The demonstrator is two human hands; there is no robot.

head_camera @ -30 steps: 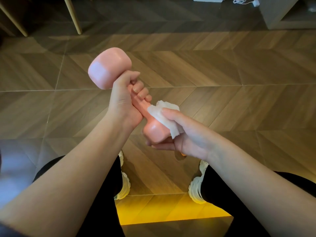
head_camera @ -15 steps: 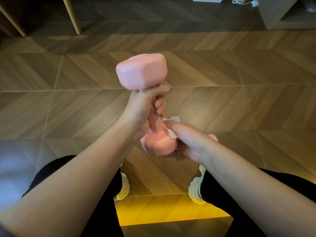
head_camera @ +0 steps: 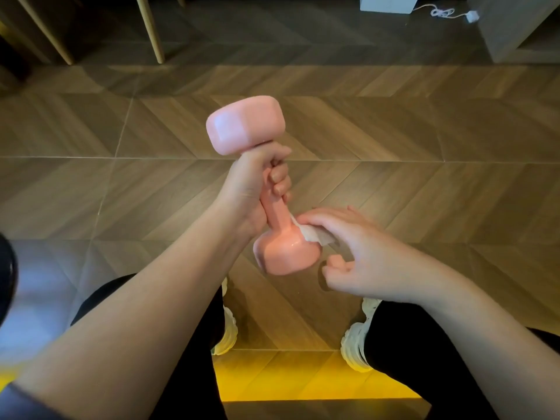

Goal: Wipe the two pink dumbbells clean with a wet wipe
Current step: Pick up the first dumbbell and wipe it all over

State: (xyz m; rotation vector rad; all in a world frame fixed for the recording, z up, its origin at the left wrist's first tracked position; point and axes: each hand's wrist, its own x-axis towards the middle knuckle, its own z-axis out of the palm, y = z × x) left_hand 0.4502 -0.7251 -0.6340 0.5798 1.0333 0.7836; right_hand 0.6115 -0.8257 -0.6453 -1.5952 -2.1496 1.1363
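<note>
One pink dumbbell [head_camera: 246, 125] stands nearly upright in the air in front of me, and its lower head [head_camera: 288, 253] looks wet and shiny. My left hand [head_camera: 257, 189] grips the handle just under the upper head. A crumpled white wet wipe [head_camera: 312, 236] lies against the shoulder of the lower head, on its right side. My right hand [head_camera: 363, 253] presses the wipe there with stretched fingers, its thumb held apart below. I cannot make out a second dumbbell.
Below is a wooden chevron floor [head_camera: 424, 131]. Wooden furniture legs [head_camera: 150, 28] stand at the far left, and a grey cabinet [head_camera: 515, 28] with a white cable and plug [head_camera: 448, 12] at the far right. My white shoes [head_camera: 356, 344] and dark trouser legs are close beneath the hands.
The dumbbell tipped from slanted to nearly upright. My right hand released its wrap around the lower head and now lies on the wipe with spread fingers, to the head's right.
</note>
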